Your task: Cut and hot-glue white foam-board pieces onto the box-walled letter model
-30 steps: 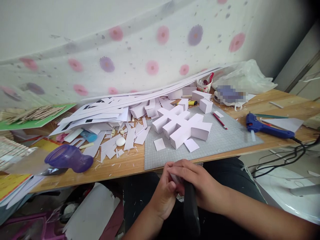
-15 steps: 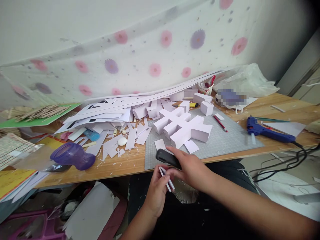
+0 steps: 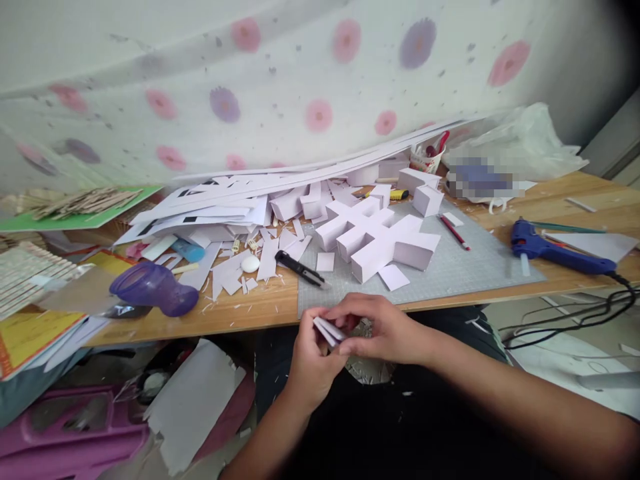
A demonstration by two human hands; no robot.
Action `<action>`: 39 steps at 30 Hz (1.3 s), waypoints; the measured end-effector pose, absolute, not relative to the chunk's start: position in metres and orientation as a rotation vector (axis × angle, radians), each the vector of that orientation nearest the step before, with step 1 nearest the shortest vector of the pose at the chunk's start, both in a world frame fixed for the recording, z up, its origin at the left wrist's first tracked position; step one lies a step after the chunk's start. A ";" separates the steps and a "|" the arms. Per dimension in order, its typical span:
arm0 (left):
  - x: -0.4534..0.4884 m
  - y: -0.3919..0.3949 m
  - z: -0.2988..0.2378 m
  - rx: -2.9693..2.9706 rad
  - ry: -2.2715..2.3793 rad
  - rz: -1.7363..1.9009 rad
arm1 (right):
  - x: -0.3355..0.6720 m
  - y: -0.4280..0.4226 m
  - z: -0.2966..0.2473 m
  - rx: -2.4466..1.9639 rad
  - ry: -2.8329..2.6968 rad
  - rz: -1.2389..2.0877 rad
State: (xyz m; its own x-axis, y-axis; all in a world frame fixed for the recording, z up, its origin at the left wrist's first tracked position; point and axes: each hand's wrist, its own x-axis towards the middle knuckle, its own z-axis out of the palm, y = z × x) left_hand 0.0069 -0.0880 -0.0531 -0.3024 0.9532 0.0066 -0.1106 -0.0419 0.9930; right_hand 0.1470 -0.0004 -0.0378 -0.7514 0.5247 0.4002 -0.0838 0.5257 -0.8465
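Note:
In front of my lap, just off the table's front edge, my left hand (image 3: 314, 363) is closed on small white board pieces (image 3: 329, 332) held face to face. My right hand (image 3: 385, 330) pinches the same pieces from the other side, its fingers curled over them. A black utility knife (image 3: 300, 268) lies on the left edge of the grey cutting mat (image 3: 465, 283). Behind my hands stands a branching white board structure (image 3: 375, 248) with open slots. Two small white squares, a left square (image 3: 325, 261) and a right square (image 3: 394, 277), lie flat beside it.
A blue glue gun (image 3: 563, 250) rests at the right, its cord hanging off the table. A red pencil (image 3: 454, 232) lies on the mat. Board scraps (image 3: 267, 260), a purple container (image 3: 155, 288) and stacked white sheets (image 3: 210, 207) fill the left and back.
My right hand has let go of the utility knife, which now lies on the mat's left edge. That hand has come down onto the board pieces in my left hand.

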 end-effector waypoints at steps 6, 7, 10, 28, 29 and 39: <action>0.023 -0.080 -0.047 1.118 1.215 1.351 | 0.181 -0.004 -0.050 -0.506 -1.967 1.317; 0.025 -0.079 -0.048 1.137 1.226 1.337 | 0.184 -0.005 -0.050 -0.483 -1.977 1.271; 0.028 -0.075 -0.053 1.219 1.267 1.260 | 0.191 -0.007 -0.048 -0.406 -2.050 1.181; 0.024 -0.059 -0.060 1.392 1.365 1.012 | 0.228 0.007 -0.066 -0.614 -2.011 1.043; 0.023 -0.058 -0.059 1.388 1.325 0.980 | 0.230 0.008 -0.066 -0.609 -1.979 1.161; 0.028 -0.050 -0.058 1.284 0.838 0.764 | 0.242 0.006 -0.078 -0.414 -1.602 1.920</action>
State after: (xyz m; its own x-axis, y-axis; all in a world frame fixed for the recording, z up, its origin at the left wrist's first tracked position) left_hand 0.0276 -0.0502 -0.0579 0.4996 0.8601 -0.1030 -0.0228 0.1320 0.9910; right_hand 0.2422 0.0059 -0.0775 -0.7727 0.6202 0.1351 -0.2438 -0.0935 -0.9653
